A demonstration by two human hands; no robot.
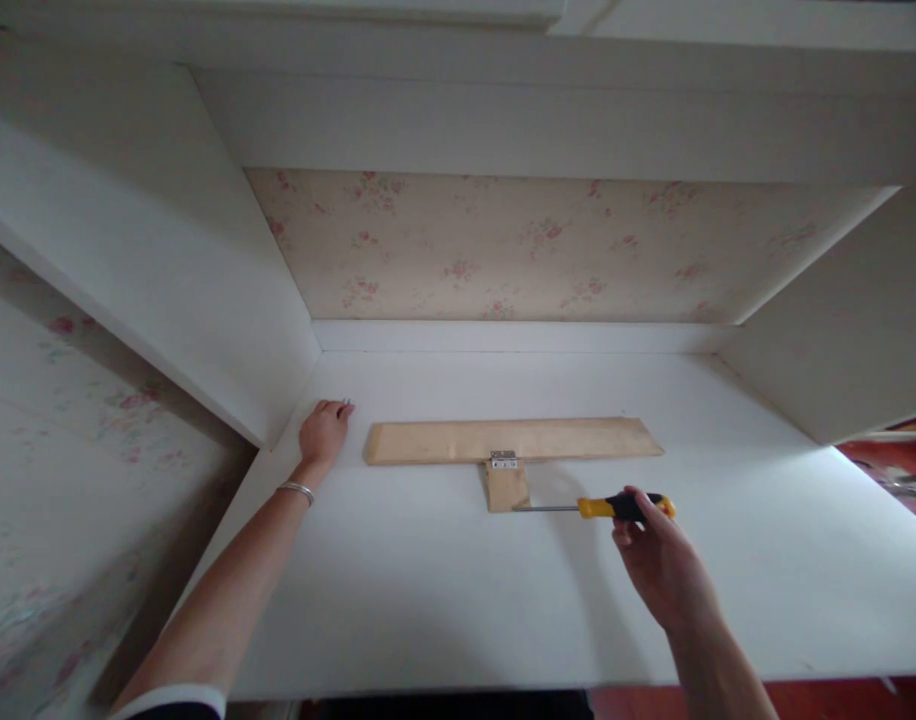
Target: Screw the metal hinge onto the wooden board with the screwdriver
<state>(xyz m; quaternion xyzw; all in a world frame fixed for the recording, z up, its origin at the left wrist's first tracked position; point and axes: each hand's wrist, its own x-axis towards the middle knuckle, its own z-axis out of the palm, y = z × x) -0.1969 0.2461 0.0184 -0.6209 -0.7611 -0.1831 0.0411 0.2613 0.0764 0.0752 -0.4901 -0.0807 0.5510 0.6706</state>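
Screwdriver [600,507] gripped in the right hand [664,560], tip at the hinged wooden strip [512,440], left hand [323,432] perhaps pinching screws, hinge [504,460] apparently half-fastened.

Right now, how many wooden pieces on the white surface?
2: a long pale wooden strip lying across the white surface, and a short wooden block joined at its near edge by a small metal hinge. None seem hidden.

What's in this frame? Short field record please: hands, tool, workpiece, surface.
left hand: fingertips on white shelf, near the left side wall; bracelet on wrist
right hand: grips screwdriver handle
screwdriver: yellow-black, lying level, tip at small wood block
wood: long strip joined to block by metal hinge
surface: white shelf
back: floral wallpaper
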